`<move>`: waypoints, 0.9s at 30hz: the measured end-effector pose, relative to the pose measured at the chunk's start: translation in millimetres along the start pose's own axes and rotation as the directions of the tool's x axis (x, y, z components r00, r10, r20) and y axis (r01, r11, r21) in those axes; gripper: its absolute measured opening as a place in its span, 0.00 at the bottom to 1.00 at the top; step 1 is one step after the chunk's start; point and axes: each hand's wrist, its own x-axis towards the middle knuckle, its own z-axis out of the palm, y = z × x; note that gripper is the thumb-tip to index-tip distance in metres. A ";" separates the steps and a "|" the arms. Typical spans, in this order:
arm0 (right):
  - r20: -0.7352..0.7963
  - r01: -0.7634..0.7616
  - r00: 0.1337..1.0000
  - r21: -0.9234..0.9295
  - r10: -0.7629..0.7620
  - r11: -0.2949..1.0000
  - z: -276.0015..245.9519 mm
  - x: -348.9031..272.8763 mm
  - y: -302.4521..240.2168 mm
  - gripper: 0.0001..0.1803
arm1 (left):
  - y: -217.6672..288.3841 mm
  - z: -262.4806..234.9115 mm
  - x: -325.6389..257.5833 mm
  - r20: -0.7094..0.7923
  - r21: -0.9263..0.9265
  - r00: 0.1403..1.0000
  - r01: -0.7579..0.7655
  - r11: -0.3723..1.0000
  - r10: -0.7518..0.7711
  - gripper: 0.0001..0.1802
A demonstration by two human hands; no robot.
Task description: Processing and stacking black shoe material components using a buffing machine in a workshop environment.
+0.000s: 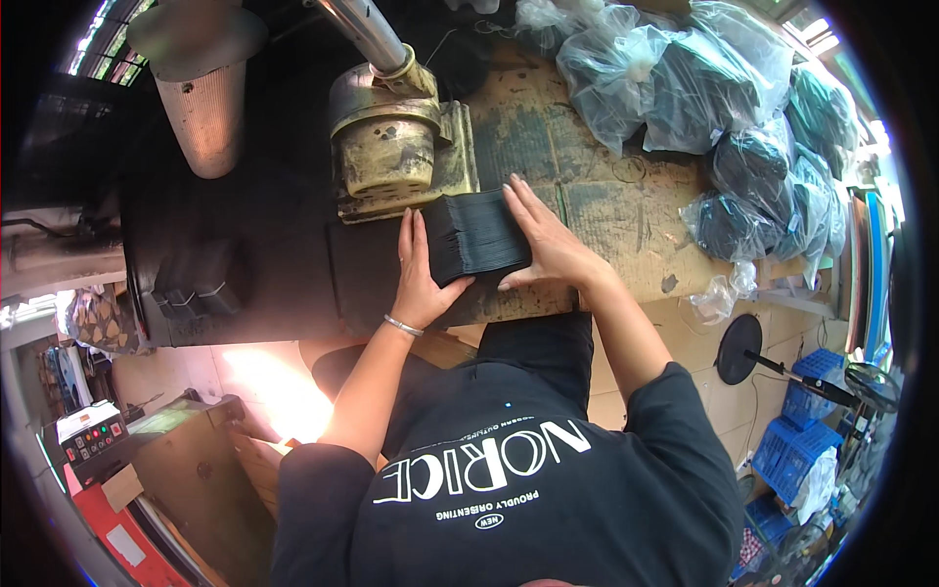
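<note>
A neat stack of thin black pieces (481,233) lies near the front edge of the cardboard-covered table, its many layers showing as fine lines. My left hand (421,282) presses against its left end, fingers pointing away from me and thumb along the near side. At the opposite end, my right hand (556,243) holds the stack between outstretched fingers and thumb. The stack is squeezed between both hands. Just beyond my left fingertips stands a worn, yellowish metal machine (389,157) with a round housing. What the pieces are made of, I cannot tell.
Clear plastic bags with dark contents (704,93) crowd the table's far right. Dark bundles (201,279) lie at the left. A ribbed lamp-like cylinder (201,117) hangs at the upper left. Blue crates (794,458) and a round black disc (738,349) are at the lower right.
</note>
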 end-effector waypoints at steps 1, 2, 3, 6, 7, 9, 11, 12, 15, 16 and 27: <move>-0.036 -0.054 0.998 0.149 0.061 0.987 -3.9 -4.5 -2.9 0.66 | -1.8 0.7 -2.3 -0.013 -0.016 1.000 0.013 1.000 -0.014 0.68; -0.063 -0.103 0.990 0.294 0.127 0.950 -5.8 -9.5 -6.1 0.64 | -1.0 1.0 -2.9 -0.027 -0.034 0.999 0.026 0.999 -0.027 0.68; -0.211 -0.088 0.960 0.391 0.182 0.916 3.3 -14.9 -4.3 0.50 | 0.0 3.0 -2.1 -0.027 -0.036 0.999 0.025 0.999 -0.026 0.68; -0.361 -0.064 0.892 0.493 0.271 0.867 31.1 -6.0 -0.3 0.40 | 3.7 11.0 1.1 -0.088 -0.072 0.996 0.011 0.997 -0.017 0.69; -0.429 -0.044 0.845 0.540 0.319 0.841 39.3 -1.2 -1.5 0.36 | 4.7 12.5 1.4 -0.111 -0.061 0.994 -0.005 0.998 -0.002 0.68; -0.444 -0.024 0.844 0.531 0.302 0.847 47.1 7.3 -11.5 0.32 | 3.9 13.0 0.7 -0.130 -0.047 0.991 -0.022 0.999 0.016 0.68; -0.377 0.003 0.871 0.647 0.316 0.763 42.5 9.3 -8.0 0.31 | 4.1 14.1 0.9 -0.131 -0.044 0.991 -0.034 0.998 0.028 0.67; -0.463 0.094 0.805 0.717 0.370 0.691 46.1 12.8 4.4 0.31 | 3.9 13.3 1.3 -0.131 -0.043 0.991 -0.036 0.998 0.030 0.67; -0.413 0.021 0.863 0.606 0.292 0.795 51.9 12.9 0.7 0.30 | 4.0 13.0 0.0 -0.131 -0.039 0.991 -0.039 0.998 0.033 0.66; -0.380 -0.010 0.889 0.543 0.256 0.840 51.9 13.7 -2.8 0.30 | 3.6 14.7 2.1 -0.136 -0.017 0.990 -0.033 0.999 0.030 0.66; -0.268 0.045 0.957 0.506 0.107 0.861 16.6 -2.2 -0.4 0.44 | 4.6 11.5 3.1 -0.106 0.095 0.994 -0.008 0.995 0.018 0.67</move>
